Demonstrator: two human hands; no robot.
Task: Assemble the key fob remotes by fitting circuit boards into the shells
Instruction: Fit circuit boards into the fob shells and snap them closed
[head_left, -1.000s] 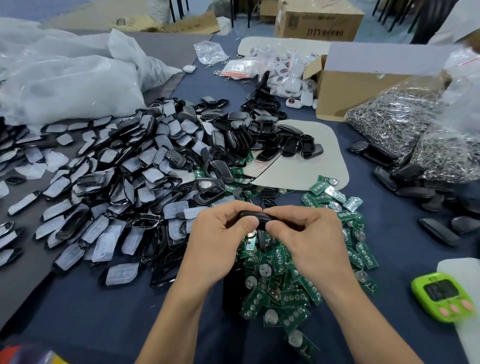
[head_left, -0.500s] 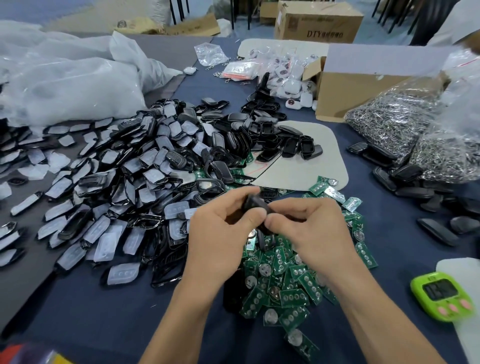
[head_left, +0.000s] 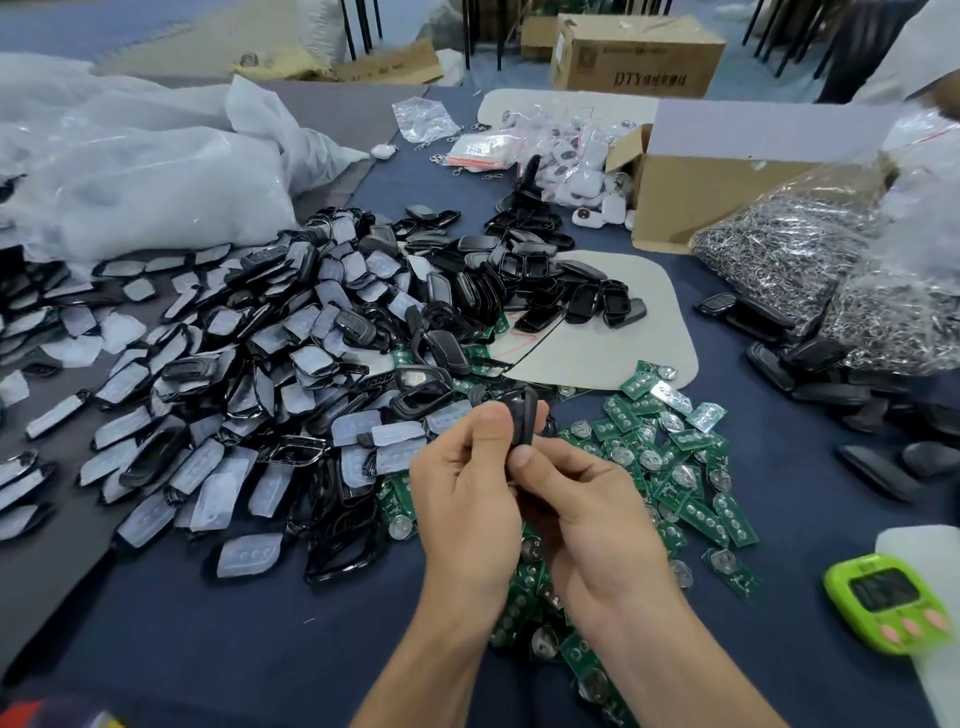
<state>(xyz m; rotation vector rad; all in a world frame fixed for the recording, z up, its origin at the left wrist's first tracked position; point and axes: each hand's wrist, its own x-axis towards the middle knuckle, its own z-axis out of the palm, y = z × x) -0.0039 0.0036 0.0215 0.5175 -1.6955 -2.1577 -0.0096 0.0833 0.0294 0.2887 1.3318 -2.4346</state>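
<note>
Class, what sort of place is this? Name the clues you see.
Probably a small assembly workshop: heaps of black shells, a pile of green circuit boards, and cardboard boxes.

1. A desk (head_left: 208, 623) under dark blue cloth fills the view; a grey sheet (head_left: 41, 597) covers its left part.
2. Beyond its far edge lies a bluish floor (head_left: 156, 31) with flattened cardboard (head_left: 389, 65) and a closed cardboard box (head_left: 636, 57).
3. Thin dark furniture legs (head_left: 358, 26) stand there.
4. The light is soft and even.
</note>
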